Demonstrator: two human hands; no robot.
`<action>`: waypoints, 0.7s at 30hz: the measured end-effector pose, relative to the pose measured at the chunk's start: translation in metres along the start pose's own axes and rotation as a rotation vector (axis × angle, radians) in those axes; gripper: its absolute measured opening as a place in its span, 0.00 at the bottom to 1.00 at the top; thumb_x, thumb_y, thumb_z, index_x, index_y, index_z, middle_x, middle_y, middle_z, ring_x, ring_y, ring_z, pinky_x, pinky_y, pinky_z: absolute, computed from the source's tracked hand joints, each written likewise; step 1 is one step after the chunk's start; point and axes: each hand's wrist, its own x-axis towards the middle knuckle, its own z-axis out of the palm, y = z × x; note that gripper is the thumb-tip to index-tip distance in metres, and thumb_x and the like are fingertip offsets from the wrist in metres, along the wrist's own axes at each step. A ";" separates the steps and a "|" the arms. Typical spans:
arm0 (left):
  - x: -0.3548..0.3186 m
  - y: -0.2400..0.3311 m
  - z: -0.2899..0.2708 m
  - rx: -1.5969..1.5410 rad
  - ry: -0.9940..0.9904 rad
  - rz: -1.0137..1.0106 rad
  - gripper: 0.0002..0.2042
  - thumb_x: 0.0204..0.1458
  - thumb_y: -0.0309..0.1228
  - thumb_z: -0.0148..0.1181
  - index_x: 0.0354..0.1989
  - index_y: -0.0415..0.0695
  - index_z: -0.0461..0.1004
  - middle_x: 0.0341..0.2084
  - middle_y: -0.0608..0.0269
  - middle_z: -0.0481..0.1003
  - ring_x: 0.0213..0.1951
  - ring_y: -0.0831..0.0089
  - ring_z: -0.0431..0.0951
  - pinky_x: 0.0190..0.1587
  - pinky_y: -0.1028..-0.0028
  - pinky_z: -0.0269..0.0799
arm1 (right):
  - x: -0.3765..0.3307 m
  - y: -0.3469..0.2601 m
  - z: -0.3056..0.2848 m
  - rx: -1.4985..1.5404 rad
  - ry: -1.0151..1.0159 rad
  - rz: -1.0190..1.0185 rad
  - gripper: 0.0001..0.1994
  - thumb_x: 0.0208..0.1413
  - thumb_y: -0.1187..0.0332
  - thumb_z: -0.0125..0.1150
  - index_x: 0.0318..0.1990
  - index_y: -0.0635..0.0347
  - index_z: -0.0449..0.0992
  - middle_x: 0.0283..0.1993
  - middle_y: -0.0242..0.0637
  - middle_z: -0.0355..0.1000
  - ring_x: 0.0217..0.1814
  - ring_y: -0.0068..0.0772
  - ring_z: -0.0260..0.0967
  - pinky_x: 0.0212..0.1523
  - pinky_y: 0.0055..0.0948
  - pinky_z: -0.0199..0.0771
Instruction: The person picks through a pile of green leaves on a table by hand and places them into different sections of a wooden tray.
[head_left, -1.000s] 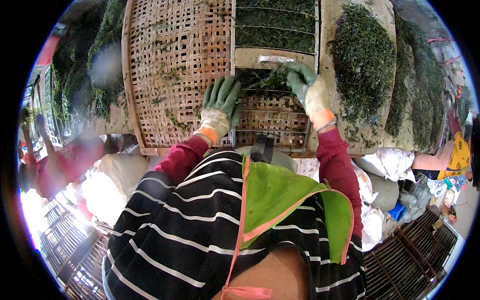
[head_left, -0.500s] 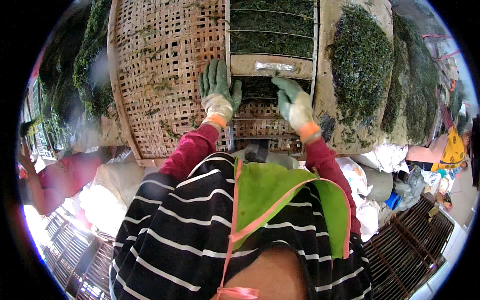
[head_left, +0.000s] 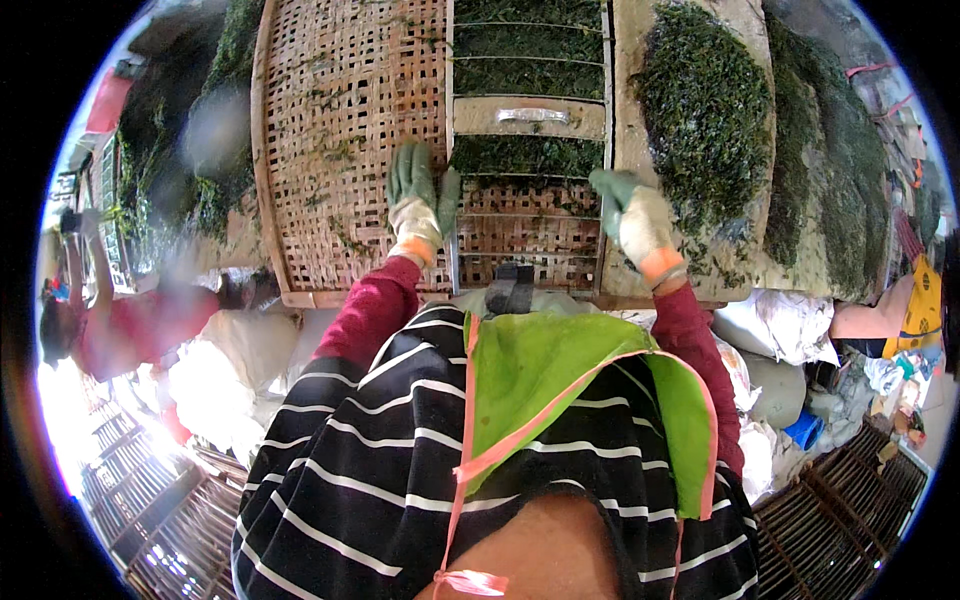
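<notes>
Gloves with green palms and fingers and pale cuffs cover both my hands. My left hand (head_left: 417, 195) lies flat on the woven bamboo tray (head_left: 350, 110), fingers stretched forward, its thumb beside the left rail of a ladder-like frame (head_left: 450, 225). At the frame's right rail is my right hand (head_left: 637, 215), its fingers loosely bent and pointing left, with the thumb apart; whether it touches the rail is unclear. Shredded dark green seaweed (head_left: 528, 155) fills the frame's farther rows. The nearer rows show bare weave. A board with a shiny handle (head_left: 533, 115) spans one row.
A heap of seaweed (head_left: 705, 100) rests on a pale board at the right, with more seaweed (head_left: 825, 170) beyond. Darker seaweed mounds (head_left: 170, 140) stand at the left. White sacks (head_left: 780, 325) and slatted racks (head_left: 850, 490) are lower down. Another person's pink-red sleeve (head_left: 150, 330) shows at left.
My right hand has moved from the seaweed row out to the frame's right rail, so that row now shows uncovered. The left hand stays by the left rail. The view has shifted slightly.
</notes>
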 end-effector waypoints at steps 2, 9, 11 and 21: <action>-0.014 0.009 0.008 0.049 -0.069 0.066 0.33 0.60 0.49 0.56 0.72 0.48 0.62 0.73 0.45 0.57 0.73 0.46 0.56 0.74 0.48 0.48 | -0.008 -0.003 0.009 -0.318 -0.138 -0.099 0.19 0.54 0.75 0.59 0.53 0.50 0.81 0.42 0.41 0.83 0.39 0.46 0.81 0.39 0.42 0.83; -0.004 0.026 0.006 0.317 -0.049 0.233 0.32 0.56 0.46 0.61 0.70 0.57 0.65 0.72 0.47 0.58 0.71 0.43 0.58 0.73 0.46 0.52 | 0.081 -0.049 0.060 0.704 -0.425 0.126 0.19 0.61 0.71 0.57 0.60 0.56 0.78 0.58 0.37 0.79 0.44 0.29 0.77 0.44 0.31 0.77; -0.013 0.028 -0.001 0.174 -0.038 0.189 0.32 0.57 0.46 0.60 0.71 0.58 0.64 0.73 0.46 0.58 0.72 0.45 0.58 0.73 0.49 0.51 | 0.089 -0.036 0.046 1.438 -0.481 0.369 0.21 0.63 0.71 0.59 0.64 0.57 0.75 0.61 0.36 0.76 0.52 0.29 0.75 0.49 0.32 0.74; -0.061 0.015 0.000 0.142 -0.020 -0.035 0.33 0.59 0.48 0.57 0.71 0.47 0.62 0.73 0.49 0.58 0.73 0.47 0.55 0.75 0.47 0.45 | 0.067 -0.076 0.078 0.326 -0.541 -0.058 0.15 0.62 0.75 0.59 0.55 0.54 0.82 0.39 0.34 0.82 0.33 0.22 0.74 0.35 0.23 0.74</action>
